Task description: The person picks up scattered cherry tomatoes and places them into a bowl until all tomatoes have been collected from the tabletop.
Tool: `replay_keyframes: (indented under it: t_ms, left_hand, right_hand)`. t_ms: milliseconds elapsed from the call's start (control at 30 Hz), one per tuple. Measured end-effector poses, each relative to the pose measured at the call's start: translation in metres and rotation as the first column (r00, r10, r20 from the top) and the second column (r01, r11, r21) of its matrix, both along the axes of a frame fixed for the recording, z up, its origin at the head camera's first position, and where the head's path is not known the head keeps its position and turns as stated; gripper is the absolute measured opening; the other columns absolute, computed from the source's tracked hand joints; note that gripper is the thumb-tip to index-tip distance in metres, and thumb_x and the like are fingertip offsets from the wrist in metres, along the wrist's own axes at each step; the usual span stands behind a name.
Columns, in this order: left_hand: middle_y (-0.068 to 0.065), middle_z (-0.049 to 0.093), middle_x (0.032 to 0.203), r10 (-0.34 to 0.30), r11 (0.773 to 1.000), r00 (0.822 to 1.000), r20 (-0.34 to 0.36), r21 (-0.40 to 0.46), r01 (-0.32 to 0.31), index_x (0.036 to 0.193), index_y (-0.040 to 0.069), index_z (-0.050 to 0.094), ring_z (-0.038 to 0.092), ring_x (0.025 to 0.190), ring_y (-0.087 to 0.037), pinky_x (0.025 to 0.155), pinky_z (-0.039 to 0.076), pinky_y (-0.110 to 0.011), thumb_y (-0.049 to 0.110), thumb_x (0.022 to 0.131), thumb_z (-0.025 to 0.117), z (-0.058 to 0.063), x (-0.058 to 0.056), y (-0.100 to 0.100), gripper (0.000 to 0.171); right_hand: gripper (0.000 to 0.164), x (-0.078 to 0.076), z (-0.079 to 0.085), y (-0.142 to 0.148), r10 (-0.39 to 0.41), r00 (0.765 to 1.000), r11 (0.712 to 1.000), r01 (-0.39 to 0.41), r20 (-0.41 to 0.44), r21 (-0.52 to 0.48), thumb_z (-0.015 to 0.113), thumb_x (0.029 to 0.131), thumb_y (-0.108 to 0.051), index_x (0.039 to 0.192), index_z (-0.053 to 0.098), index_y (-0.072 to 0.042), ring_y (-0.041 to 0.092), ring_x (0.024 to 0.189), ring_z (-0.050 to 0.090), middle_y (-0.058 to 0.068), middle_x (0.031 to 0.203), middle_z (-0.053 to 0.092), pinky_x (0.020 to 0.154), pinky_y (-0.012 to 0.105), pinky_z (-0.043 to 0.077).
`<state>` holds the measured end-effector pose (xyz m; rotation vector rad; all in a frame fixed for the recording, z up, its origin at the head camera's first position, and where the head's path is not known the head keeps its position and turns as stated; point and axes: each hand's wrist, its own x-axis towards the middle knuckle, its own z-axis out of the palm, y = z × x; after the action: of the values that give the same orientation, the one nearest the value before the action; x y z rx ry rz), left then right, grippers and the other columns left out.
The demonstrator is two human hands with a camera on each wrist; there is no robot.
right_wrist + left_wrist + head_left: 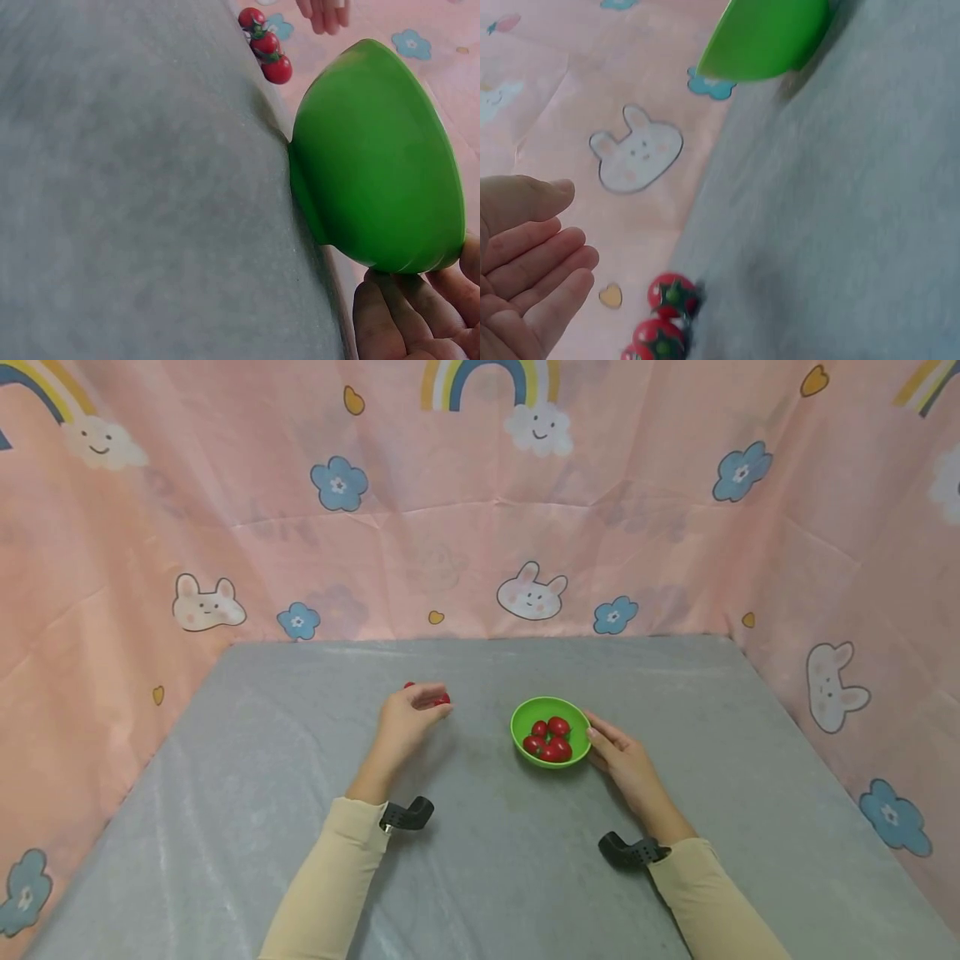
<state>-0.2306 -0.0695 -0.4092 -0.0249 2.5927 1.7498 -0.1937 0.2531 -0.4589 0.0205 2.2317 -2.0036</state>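
My left hand (407, 720) hovers over a small group of red cherry tomatoes (443, 699), partly hidden behind it in the head view. Its thumb and fingers stand apart with nothing between them, as the left wrist view shows. Those tomatoes (265, 43), with green tops, sit in a row on the table. To their right is a green bowl (551, 766) with several cherry tomatoes (557, 749) inside. My right hand (628, 770) grips the bowl's right side, thumb near the rim and fingers against the outer wall (375, 150).
A grey cloth (480, 860) covers the table. Behind it and along both sides hangs a pink curtain (420, 552) with rainbows, rabbits and flowers. Each wrist wears a black strap with a camera mount (407, 813).
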Motion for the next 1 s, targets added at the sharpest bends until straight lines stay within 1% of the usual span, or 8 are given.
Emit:
replay_keyframes:
  t_ms: [67,200,333,533,633,767,900,1000]
  left_hand:
    - [-0.011,0.069,0.127,0.019,1.000,1.000,-0.005,-0.005,-0.019,0.126,0.005,0.067,0.065,0.120,-0.026,0.102,0.051,-0.043,0.017,0.088,0.075,-0.003,-0.001,-0.004,0.041]
    - [-0.014,0.067,0.130,0.031,0.999,1.000,-0.004,0.020,-0.031,0.128,0.004,0.066,0.063,0.123,-0.028,0.105,0.049,-0.044,0.015,0.089,0.073,-0.007,-0.001,-0.011,0.041]
    - [-0.014,0.067,0.130,0.052,0.998,0.999,0.008,0.041,-0.053,0.129,0.003,0.065,0.062,0.124,-0.028,0.106,0.048,-0.043,0.015,0.089,0.073,-0.009,-0.001,-0.017,0.042]
    - [-0.015,0.065,0.133,0.094,0.994,0.996,-0.004,0.050,-0.094,0.129,0.002,0.065,0.059,0.128,-0.031,0.109,0.046,-0.042,0.014,0.090,0.072,-0.012,-0.003,-0.027,0.042]
    - [-0.016,0.064,0.134,0.103,0.993,0.995,-0.006,0.054,-0.102,0.129,0.002,0.065,0.058,0.129,-0.031,0.109,0.046,-0.042,0.016,0.090,0.072,-0.012,-0.004,-0.032,0.042]
    - [-0.014,0.063,0.136,0.129,0.991,0.992,0.009,0.033,-0.129,0.131,0.005,0.064,0.058,0.130,-0.030,0.108,0.046,-0.044,0.018,0.091,0.071,-0.012,-0.004,-0.039,0.043]
    - [-0.011,0.062,0.138,0.152,0.988,0.988,0.030,0.018,-0.153,0.133,0.008,0.062,0.057,0.130,-0.028,0.108,0.046,-0.045,0.021,0.092,0.070,-0.014,-0.004,-0.046,0.044]
    - [-0.011,0.061,0.140,0.157,0.987,0.987,0.033,0.033,-0.158,0.135,0.007,0.061,0.056,0.131,-0.028,0.109,0.045,-0.045,0.020,0.093,0.069,-0.015,-0.005,-0.050,0.045]
  right_hand:
    - [0.056,0.000,-0.001,0.000,-0.002,1.000,1.000,0.002,0.000,0.003,0.048,0.105,-0.032,0.153,0.036,-0.006,-0.020,0.108,0.053,0.012,0.160,0.035,0.091,0.010,0.048]
    - [0.058,-0.001,-0.003,-0.001,-0.003,1.000,1.000,0.003,-0.010,-0.002,0.049,0.105,-0.033,0.153,0.036,-0.004,-0.021,0.107,0.054,0.014,0.159,0.034,0.091,0.010,0.049]
    - [0.057,-0.002,-0.004,0.000,-0.005,1.000,1.000,0.005,-0.018,-0.006,0.049,0.105,-0.032,0.153,0.036,-0.004,-0.021,0.107,0.054,0.015,0.159,0.035,0.090,0.010,0.049]
    - [0.058,-0.001,-0.003,0.001,-0.004,1.000,1.000,0.004,-0.014,-0.009,0.049,0.105,-0.033,0.153,0.035,-0.004,-0.021,0.107,0.054,0.015,0.159,0.034,0.091,0.010,0.049]
    - [0.059,0.000,-0.003,0.001,-0.008,1.000,1.000,0.008,-0.014,0.004,0.049,0.105,-0.034,0.153,0.035,-0.004,-0.022,0.106,0.053,0.015,0.160,0.033,0.090,0.010,0.049]
    - [0.060,-0.001,-0.002,0.001,-0.007,1.000,1.000,0.008,-0.016,0.030,0.049,0.105,-0.037,0.153,0.035,-0.005,-0.022,0.107,0.052,0.014,0.160,0.033,0.090,0.009,0.049]
    - [0.058,-0.001,0.000,-0.001,-0.002,1.000,1.000,0.003,-0.013,0.022,0.048,0.105,-0.035,0.153,0.035,-0.005,-0.022,0.108,0.052,0.013,0.160,0.034,0.090,0.010,0.049]
    - [0.057,-0.002,-0.001,-0.002,-0.005,1.000,1.000,0.005,-0.011,0.013,0.048,0.105,-0.033,0.153,0.036,-0.005,-0.022,0.107,0.053,0.014,0.160,0.035,0.090,0.010,0.049]
